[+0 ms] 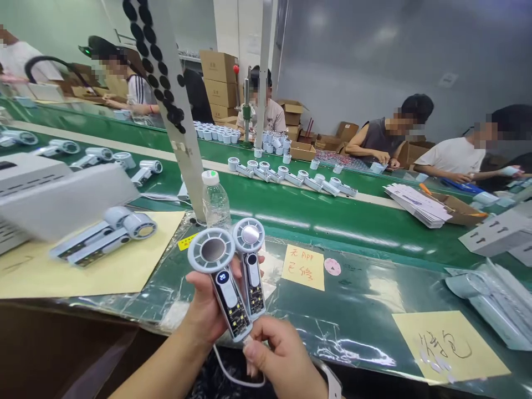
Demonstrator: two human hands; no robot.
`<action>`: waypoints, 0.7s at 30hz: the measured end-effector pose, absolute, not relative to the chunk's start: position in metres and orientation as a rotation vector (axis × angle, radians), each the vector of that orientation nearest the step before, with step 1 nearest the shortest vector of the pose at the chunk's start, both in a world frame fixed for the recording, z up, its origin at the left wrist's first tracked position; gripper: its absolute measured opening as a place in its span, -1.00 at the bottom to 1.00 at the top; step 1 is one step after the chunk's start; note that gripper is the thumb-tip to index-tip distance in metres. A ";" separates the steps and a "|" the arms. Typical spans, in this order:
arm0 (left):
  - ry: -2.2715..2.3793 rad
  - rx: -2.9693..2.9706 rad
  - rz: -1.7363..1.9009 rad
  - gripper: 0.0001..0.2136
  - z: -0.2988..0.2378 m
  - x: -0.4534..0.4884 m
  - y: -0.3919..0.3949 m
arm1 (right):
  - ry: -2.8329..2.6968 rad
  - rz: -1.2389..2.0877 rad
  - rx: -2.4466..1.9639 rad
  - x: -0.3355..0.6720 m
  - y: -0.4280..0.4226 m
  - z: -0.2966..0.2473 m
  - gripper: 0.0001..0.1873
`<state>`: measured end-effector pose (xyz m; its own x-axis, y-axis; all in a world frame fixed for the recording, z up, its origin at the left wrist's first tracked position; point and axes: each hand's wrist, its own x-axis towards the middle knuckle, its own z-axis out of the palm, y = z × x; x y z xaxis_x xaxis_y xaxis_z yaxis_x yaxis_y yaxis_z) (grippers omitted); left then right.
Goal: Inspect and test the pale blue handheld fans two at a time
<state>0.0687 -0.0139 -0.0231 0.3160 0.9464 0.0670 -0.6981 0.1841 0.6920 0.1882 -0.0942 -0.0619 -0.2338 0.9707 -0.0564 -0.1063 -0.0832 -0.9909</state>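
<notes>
Two light-blue handheld fans rest side by side in my left hand (208,310), its fingers wrapped behind their handles. The nearer handheld fan (228,288) has a lit "20" on its small round display and a bare circuit board in its lower handle. On the other handheld fan (252,266) the round display is dark. My right hand (278,352) pinches the plug end of a white cable (236,379) at the bottom of the nearer fan. Whether the plug sits fully in its socket is hidden by my fingers.
A plastic bottle (216,202) stands behind the fans, beside a metal post (183,149). More fans (112,235) lie on yellow paper at left, and others (291,176) line the green conveyor (270,205). Wrapped fans (490,302) lie at right. Several co-workers sit across the belt.
</notes>
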 end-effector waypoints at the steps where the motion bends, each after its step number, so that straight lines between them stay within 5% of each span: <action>1: 0.431 0.714 1.218 -0.45 -0.024 0.068 -0.014 | -1.231 1.497 -1.052 0.188 -0.094 -0.065 -0.43; 21: 0.667 0.678 1.336 -0.42 -0.039 0.062 -0.017 | -0.982 1.625 -0.925 0.170 -0.088 -0.091 -0.44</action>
<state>0.0616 -0.0175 -0.0390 0.1134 0.9925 -0.0456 -0.6333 0.1075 0.7664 0.1698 -0.0880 -0.0910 -0.2247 0.9680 -0.1121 -0.3509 -0.1877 -0.9174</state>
